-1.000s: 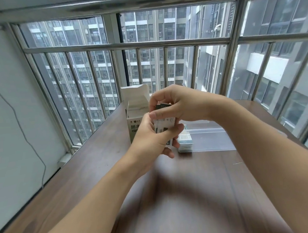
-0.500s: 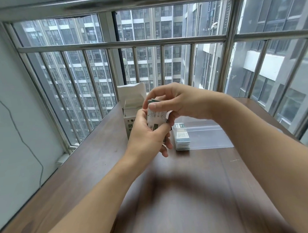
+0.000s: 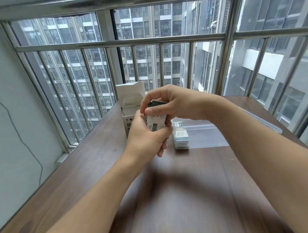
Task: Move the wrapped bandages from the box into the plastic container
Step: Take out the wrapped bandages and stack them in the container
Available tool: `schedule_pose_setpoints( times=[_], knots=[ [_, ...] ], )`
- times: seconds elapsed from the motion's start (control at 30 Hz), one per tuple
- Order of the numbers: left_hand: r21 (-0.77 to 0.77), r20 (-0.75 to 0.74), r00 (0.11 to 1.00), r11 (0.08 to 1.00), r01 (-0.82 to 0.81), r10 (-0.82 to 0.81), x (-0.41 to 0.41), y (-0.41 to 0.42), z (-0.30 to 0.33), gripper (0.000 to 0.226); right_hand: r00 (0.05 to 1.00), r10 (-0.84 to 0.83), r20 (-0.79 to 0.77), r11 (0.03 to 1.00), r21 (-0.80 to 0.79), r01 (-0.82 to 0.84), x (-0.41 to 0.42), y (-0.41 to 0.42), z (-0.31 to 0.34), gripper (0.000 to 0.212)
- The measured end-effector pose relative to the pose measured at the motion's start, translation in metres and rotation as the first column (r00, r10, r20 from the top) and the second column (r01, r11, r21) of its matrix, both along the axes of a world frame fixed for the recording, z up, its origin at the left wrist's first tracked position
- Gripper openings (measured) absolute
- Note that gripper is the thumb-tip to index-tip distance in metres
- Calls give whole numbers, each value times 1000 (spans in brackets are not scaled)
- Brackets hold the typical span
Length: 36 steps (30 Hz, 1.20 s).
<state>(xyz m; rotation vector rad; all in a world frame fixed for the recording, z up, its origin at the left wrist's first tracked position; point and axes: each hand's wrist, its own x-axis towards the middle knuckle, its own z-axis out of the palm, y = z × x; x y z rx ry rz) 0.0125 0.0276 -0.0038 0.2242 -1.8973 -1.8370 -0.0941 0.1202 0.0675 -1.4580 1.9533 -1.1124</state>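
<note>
Cardboard box (image 3: 131, 107): white, printed, top flap open, upright on desk (image 3: 91, 165); just behind left hand.
Progress: partly done, est. One stack of bandages (image 3: 181, 137) already sits in container's left end; another bundle is in hand, not yet placed. Can't tell how many left in box.
Left hand (image 3: 147, 136): fingers curled round lower part of bundle (image 3: 156, 124), firm hold.
Right hand (image 3: 172, 102): thumb and fingers (image 3: 150, 110) pinch bundle's top edge, from above.
Bundle: flat paper-wrapped strips, white w/ dark green print, held upright above desk, between box & container.
Container (image 3: 214, 136): clear plastic, low, rectangular, thin walls; right of box, near the window side.
Desk: dark wood grain, matte.
</note>
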Motion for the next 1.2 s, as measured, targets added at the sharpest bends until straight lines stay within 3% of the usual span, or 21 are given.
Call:
schedule_pose_setpoints(
  times=[0.1, 0.27, 0.37, 0.6, 0.73, 0.8, 0.87, 0.93, 1.0, 1.1, 1.2],
  knots=[
    [23, 19, 1000, 1000, 7, -7, 1, -1, 1, 30, 999, 50, 9, 999, 15, -50, -2, 4, 1, 21],
    [96, 64, 997, 995, 41, -47, 0, -1, 0, 25, 984, -10, -178, 994, 109, 30, -1, -2, -1, 14],
    [126, 44, 998, 992, 28, -34, 0, 0, 2, 29, 979, -26, -202, 996, 74, 42, 2, -8, -3, 15],
    [211, -2, 994, 972, 105, -107, 5, 0, 8, 50, 994, -108, -16, 992, -71, 106, -9, 1, -3, 11],
    [197, -6, 986, 966, 166, -168, 6, 2, 9, 70, 970, -228, 85, 958, -156, 239, -33, 32, 16, 9],
    [78, -26, 993, 990, 114, -113, 4, 0, 4, 70, 945, -321, 67, 935, -140, 327, -52, 52, 21, 9],
    [-172, -62, 998, 985, 15, -26, 1, -2, -5, 63, 906, -423, -23, 906, -20, 423, -69, 70, 18, 12],
    [-437, -108, 994, 897, -63, 17, -1, -3, -12, 59, 864, -465, -193, 858, 144, 494, -80, 80, 10, 11],
    [-604, -114, 993, 794, -68, -2, -2, -5, -18, 61, 834, -426, -352, 814, 254, 523, -85, 81, 0, 11],
    [-707, -32, 998, 707, 13, -51, -6, -9, -24, 64, 820, -323, -471, 795, 335, 506, -85, 69, -11, 12],
    [-740, 43, 997, 669, 74, -63, -9, -13, -29, 61, 836, -248, -490, 800, 384, 462, -83, 55, -21, 11]
  ],
)
